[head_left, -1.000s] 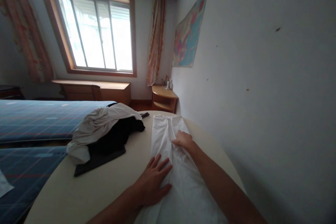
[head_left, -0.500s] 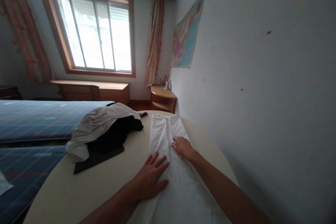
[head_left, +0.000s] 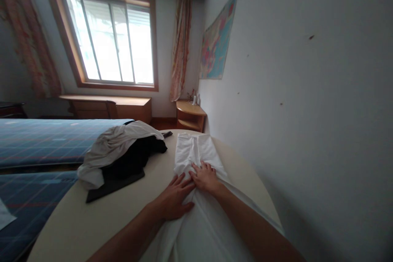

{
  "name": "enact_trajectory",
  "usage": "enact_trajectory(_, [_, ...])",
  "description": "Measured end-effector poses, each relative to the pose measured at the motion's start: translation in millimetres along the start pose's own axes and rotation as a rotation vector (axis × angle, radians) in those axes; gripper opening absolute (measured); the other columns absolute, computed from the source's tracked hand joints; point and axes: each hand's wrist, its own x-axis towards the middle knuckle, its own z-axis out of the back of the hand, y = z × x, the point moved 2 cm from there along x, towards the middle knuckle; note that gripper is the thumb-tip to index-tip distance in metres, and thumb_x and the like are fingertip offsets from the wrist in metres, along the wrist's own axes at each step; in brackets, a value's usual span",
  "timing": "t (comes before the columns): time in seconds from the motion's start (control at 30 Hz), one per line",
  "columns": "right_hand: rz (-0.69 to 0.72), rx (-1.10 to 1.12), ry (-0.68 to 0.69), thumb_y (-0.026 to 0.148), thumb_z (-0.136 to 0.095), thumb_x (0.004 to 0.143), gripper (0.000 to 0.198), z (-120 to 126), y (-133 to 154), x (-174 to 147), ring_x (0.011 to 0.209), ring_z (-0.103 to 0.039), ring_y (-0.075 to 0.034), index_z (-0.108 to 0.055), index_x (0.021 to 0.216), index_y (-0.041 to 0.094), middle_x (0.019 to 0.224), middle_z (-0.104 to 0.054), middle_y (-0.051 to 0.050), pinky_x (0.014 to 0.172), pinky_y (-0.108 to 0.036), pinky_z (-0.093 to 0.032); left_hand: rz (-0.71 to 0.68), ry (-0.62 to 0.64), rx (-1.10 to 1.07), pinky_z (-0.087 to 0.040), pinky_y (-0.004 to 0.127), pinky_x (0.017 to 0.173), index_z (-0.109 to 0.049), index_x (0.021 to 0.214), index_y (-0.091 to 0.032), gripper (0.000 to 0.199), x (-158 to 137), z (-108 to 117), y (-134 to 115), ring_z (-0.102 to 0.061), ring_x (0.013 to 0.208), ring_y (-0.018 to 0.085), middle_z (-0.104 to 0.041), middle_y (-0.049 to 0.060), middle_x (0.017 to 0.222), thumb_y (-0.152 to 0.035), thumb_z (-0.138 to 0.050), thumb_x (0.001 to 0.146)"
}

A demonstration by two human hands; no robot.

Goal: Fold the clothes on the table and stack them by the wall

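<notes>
A white cloth garment (head_left: 199, 147), its kind hard to tell, lies lengthwise on the round cream table (head_left: 123, 217) and runs toward me. My left hand (head_left: 176, 196) rests flat on its left side, fingers spread. Beside it, my right hand (head_left: 205, 177) presses on the middle of the cloth with its fingers stretched out. The fingertips of both hands nearly meet. Small creases show around the fingers, and both forearms cover part of the near cloth.
A heap of grey-white clothing (head_left: 107, 143) and black clothing (head_left: 132, 159) lies on the table's left. Beyond it are mattresses with blue plaid covers (head_left: 46, 139). A wall (head_left: 307, 151) rises close on the right. A wooden corner shelf (head_left: 190, 108) and a desk (head_left: 132, 106) stand behind.
My right hand has moved left and slightly nearer, beside my left hand, and its curled fingers have opened flat. The cloth beneath has shifted and creased. My left hand has barely moved.
</notes>
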Motion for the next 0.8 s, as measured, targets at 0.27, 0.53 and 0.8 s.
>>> enact_trajectory(0.27, [-0.079, 0.005, 0.016, 0.056, -0.035, 0.096, 0.058, -1, 6, 40, 0.141, -0.029, -0.036, -0.035, 0.150, 0.034, 0.158, -0.029, -0.014, 0.107, -0.053, -0.026, 0.242, -0.203, 0.107, -0.035, 0.043, 0.110, -0.065, 0.114, -0.025, 0.032, -12, 18, 1, -0.051, 0.125, 0.028, -0.061, 0.007, 0.130, -0.041, -0.060, 0.086])
enact_trajectory(0.53, [-0.065, 0.077, 0.062, 0.056, -0.030, 0.098, 0.056, -1, 1, 70, 0.146, -0.020, -0.033, -0.031, 0.151, 0.037, 0.162, -0.018, -0.011, 0.111, -0.052, -0.020, 0.477, -0.094, 0.095, -0.048, 0.038, 0.084, -0.063, 0.103, -0.020, 0.030, -30, 35, -2, -0.065, 0.097, 0.028, -0.070, 0.009, 0.104, -0.043, -0.055, 0.085])
enact_trajectory(0.8, [0.187, 0.097, 0.087, 0.042, -0.047, 0.095, 0.062, 13, -8, 22, 0.149, -0.013, -0.033, -0.029, 0.153, 0.028, 0.164, -0.009, -0.013, 0.115, -0.055, -0.017, 0.489, 0.061, -0.023, -0.047, 0.039, 0.086, -0.057, 0.119, -0.017, 0.057, -42, 44, -2, -0.065, 0.102, 0.033, -0.069, 0.014, 0.110, -0.044, -0.070, 0.071])
